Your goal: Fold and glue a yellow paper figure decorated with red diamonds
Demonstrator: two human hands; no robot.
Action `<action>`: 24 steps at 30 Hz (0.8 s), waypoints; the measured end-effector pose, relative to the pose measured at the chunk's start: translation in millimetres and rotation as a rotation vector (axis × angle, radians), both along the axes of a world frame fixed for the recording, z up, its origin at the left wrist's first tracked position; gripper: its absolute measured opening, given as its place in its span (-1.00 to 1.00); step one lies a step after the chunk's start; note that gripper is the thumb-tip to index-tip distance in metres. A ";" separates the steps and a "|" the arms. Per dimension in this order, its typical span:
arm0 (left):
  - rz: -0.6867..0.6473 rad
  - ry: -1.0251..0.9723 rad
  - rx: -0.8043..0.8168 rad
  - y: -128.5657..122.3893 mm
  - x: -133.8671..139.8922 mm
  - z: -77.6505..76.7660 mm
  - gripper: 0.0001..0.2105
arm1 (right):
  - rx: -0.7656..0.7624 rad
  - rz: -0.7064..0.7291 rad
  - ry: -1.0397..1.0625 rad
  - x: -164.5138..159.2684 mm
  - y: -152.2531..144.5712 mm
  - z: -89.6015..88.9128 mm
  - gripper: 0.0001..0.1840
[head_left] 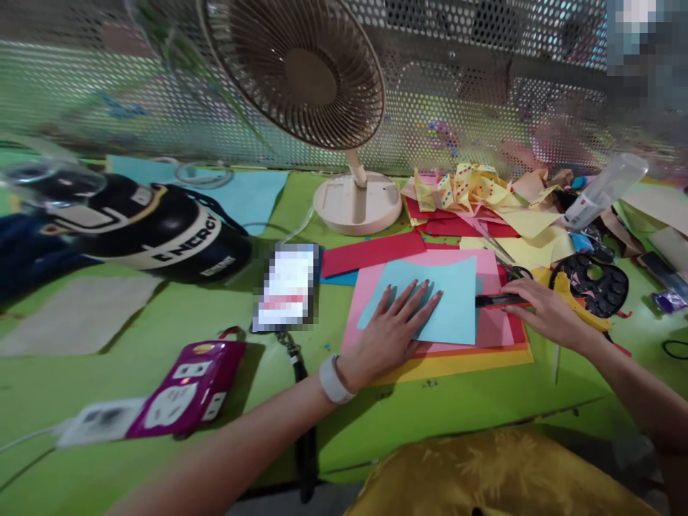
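My left hand (395,326), with a white band at its wrist, lies flat with fingers spread on a light blue sheet of paper (454,294). Pink paper (489,265) is under the blue sheet, and orange-yellow paper (456,363) shows below that. At the blue sheet's right edge, my right hand (542,308) is closed on a slim black-and-red tool (488,301). Its tip meets the edge of the sheet, and its exact kind is unclear. Behind this hand, a pair of scissors (519,273) is partly hidden. A red paper strip (373,254) lies beyond my left hand.
A beige fan (357,204) stands at the back, beside crumpled yellow paper (467,190). To the left are a phone (287,287), a purple power strip (188,387) and a black bottle (177,233). At right are a clear bottle (607,190) and a black palette-shaped item (594,283).
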State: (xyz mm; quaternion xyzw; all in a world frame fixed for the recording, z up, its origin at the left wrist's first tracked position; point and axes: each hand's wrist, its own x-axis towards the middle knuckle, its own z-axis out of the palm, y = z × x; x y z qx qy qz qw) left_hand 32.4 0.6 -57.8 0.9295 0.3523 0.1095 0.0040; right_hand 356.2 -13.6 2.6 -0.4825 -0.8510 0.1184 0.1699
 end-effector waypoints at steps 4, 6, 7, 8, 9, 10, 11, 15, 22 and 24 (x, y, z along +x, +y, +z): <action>-0.045 0.026 0.110 -9.6 0.9 20.9 -0.32 | 0.110 0.053 0.014 0.0 -6.9 7.3 -0.71; -0.051 0.013 0.207 -15.3 1.0 34.6 -0.31 | 0.161 0.066 0.014 -2.4 -10.6 15.9 -0.71; -0.040 0.006 0.256 -17.4 0.8 40.7 -0.30 | 0.185 0.068 0.012 -4.5 -11.5 20.2 -0.71; -0.014 -0.002 0.297 -18.4 0.3 45.5 -0.29 | 0.206 0.067 0.011 -7.3 -11.4 23.6 -0.71; 0.018 -0.013 0.331 -18.2 -0.5 48.8 -0.29 | 0.225 0.062 0.011 -10.6 -10.3 25.6 -0.70; 0.056 -0.023 0.352 -16.5 -1.5 50.0 -0.28 | 0.242 0.055 0.010 -14.3 -8.0 25.6 -0.70; 0.098 -0.031 0.361 -13.3 -2.6 49.0 -0.27 | 0.257 0.044 0.006 -18.2 -4.6 23.3 -0.69; 0.234 -0.019 0.278 9.1 -7.6 26.9 -0.27 | 0.298 -0.020 -0.054 -31.5 13.1 -2.8 -0.73; 0.338 0.006 0.025 30.5 -10.3 -4.3 -0.37 | 0.274 -0.056 -0.093 -27.9 25.6 -33.5 -0.71; 0.356 0.010 -0.041 29.6 -8.7 -4.9 -0.41 | 0.253 -0.076 -0.078 -23.4 26.8 -33.6 -0.72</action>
